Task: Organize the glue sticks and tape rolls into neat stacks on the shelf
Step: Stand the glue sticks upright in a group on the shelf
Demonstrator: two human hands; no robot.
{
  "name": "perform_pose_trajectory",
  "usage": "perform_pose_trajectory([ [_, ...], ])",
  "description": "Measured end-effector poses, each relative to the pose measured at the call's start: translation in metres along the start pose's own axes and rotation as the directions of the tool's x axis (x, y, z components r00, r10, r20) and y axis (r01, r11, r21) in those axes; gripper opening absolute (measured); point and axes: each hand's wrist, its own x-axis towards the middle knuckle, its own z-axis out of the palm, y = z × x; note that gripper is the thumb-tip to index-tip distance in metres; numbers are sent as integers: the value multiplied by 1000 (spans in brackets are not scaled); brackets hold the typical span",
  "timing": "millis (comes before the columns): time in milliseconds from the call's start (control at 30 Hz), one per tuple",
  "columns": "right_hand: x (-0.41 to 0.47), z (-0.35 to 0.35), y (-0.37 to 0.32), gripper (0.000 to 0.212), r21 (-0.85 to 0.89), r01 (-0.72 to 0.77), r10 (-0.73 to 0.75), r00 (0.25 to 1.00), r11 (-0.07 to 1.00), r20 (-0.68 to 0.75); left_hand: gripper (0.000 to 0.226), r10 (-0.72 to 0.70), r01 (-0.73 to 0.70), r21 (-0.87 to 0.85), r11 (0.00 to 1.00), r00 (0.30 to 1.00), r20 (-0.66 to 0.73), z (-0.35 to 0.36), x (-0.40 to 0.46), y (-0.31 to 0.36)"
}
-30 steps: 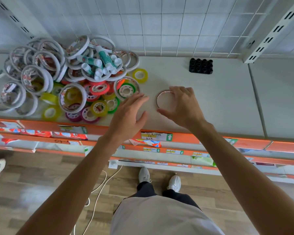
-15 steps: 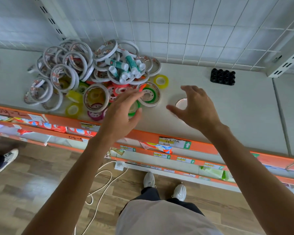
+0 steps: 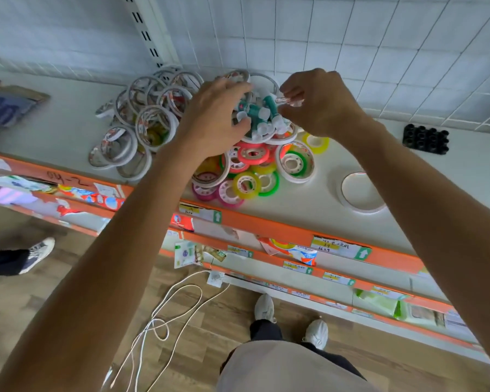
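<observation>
- Glue sticks (image 3: 256,116), teal-bodied with white caps, lie in a loose cluster on top of the heap of tape rolls, right between the two hands.
- Left hand (image 3: 212,120) reaches in from the left, palm down, its fingers curled over the cluster and touching the white caps; whether they actually grip a stick cannot be told.
- Right hand (image 3: 320,104) comes in from the right at the same height, thumb and fingers pinching a small clear-and-red piece (image 3: 290,101) just above the sticks; what that piece is stays too blurred to tell.
- Both forearms stretch forward over the orange shelf edge (image 3: 266,224), the hands near each other but not touching.
- White-rimmed tape rolls (image 3: 150,123) sprawl tilted and overlapping to the left of the hands.
- Small coloured tape rolls (image 3: 252,176) in pink, yellow and green lie flat in front of the cluster, near the shelf edge.
- One white tape roll (image 3: 359,192) lies flat by itself to the right, apart from the heap.
- A black moulded tray (image 3: 426,138) sits farther right near the tiled wall.
</observation>
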Motion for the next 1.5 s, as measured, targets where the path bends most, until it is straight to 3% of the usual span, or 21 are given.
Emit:
perform_pose_trajectory([
  [300, 19, 24, -7, 16, -2, -146, 146, 989, 989, -8, 46, 114, -113, 23, 993, 992, -60, 14, 16, -11],
  [500, 30, 29, -6, 24, -41, -196, 194, 980, 980, -34, 41, 157, -160, 117, 980, 987, 36, 10, 27, -7],
  [733, 24, 32, -9, 26, -2, -235, 234, 969, 972, -76, 38, 177, -169, 168, 971, 984, -31, 19, 27, -14],
  [900, 12, 30, -11, 30, -25, -220, 219, 974, 975, -65, 46, 129, -128, 31, 991, 991, -33, 17, 25, -14],
  [1000, 9, 31, -11, 36, -12, -216, 215, 975, 976, -65, 36, 97, -101, -84, 991, 994, -57, 23, 23, -14],
  [1133, 5, 30, -9, 38, -26, -228, 225, 972, 973, -71, 20, 97, -126, -178, 976, 981, -167, 37, 19, -14],
  [1300, -25, 15, 6, 39, -90, -193, 172, 965, 977, -200, 19, 69, -143, -172, 975, 923, -379, 49, 11, -2],
  [1367, -45, 7, 20, 38, -47, -211, 197, 958, 976, -210, 19, 77, -195, -215, 957, 884, -461, 47, 8, 7],
  [1500, -77, -6, 60, 31, -6, -273, 264, 935, 962, -236, 13, 168, -413, -417, 810, 844, -509, 52, 1, 46],
])
